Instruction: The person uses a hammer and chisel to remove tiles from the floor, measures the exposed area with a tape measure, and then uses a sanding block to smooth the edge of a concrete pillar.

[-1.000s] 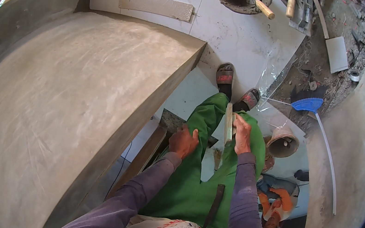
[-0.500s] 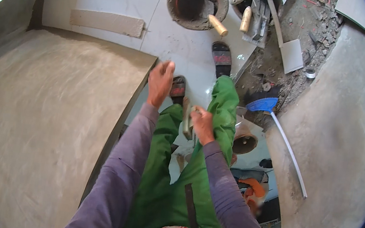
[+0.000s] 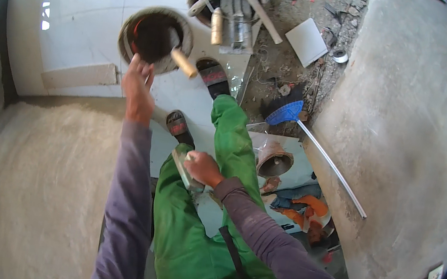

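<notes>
My left hand (image 3: pixel 139 90) reaches out over the near-left rim of a mortar-stained bucket (image 3: pixel 128 26); its fingers are half bent, with the thumb apart, and I see nothing in them. Whether they touch the rim cannot be told. A trowel with a wooden handle (image 3: pixel 184 63) stands in this bucket, handle sticking out to the right. Above my thigh, my right hand (image 3: pixel 203 168) is closed round the grip of a flat hand float (image 3: pixel 183 171), its long plate tilted. My feet, in dark sandals (image 3: pixel 180 128), stand on white floor tiles.
A second bucket (image 3: pixel 194 1) carries a mallet (image 3: pixel 261 13) and trowels. Rubble, a white tile piece (image 3: pixel 307 43) and a tape roll (image 3: pixel 340 56) lie right. A blue broom (image 3: pixel 285 113) leans by a concrete slab. Another person in orange (image 3: pixel 311 206) is behind a tipped bucket (image 3: pixel 276 164).
The view has turned right, so the buckets appear farther left and lower. My left hand has come to the bucket's rim. My right hand still grips the float, now tilted differently.
</notes>
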Demonstrator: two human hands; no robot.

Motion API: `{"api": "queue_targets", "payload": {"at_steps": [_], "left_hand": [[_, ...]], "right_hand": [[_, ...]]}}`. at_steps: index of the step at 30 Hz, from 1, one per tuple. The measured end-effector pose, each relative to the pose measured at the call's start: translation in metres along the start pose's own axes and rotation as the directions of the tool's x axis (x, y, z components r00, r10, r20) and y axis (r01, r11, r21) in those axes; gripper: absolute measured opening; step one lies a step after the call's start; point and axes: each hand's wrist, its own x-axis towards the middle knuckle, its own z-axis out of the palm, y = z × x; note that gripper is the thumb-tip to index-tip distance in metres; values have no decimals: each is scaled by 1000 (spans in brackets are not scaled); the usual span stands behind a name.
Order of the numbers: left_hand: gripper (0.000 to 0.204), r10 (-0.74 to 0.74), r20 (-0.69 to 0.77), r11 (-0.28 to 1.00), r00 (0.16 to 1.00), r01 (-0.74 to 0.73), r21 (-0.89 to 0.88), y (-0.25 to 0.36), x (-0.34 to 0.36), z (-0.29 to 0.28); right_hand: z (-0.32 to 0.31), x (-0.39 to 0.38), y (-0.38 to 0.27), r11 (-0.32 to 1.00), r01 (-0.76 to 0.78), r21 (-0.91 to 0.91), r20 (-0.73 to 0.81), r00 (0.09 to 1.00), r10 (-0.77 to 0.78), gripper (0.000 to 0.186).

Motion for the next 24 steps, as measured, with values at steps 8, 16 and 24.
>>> {"api": "queue_targets", "payload": {"at_steps": [8, 16, 24], "left_hand": [[30, -51, 141, 971, 989, 16, 239, 45, -196, 30], [30, -306, 310, 848, 900, 110, 518, 16, -326, 42], [31, -453, 552, 799, 700, 45, 599, -145, -252, 123]], "right_hand": [[14, -52, -22, 953, -16, -304, 430, 890, 152, 40], [14, -70, -45, 983, 7, -185, 366, 929, 62, 55], [1, -60, -42, 987, -84, -139, 75, 993, 95, 50]]}}
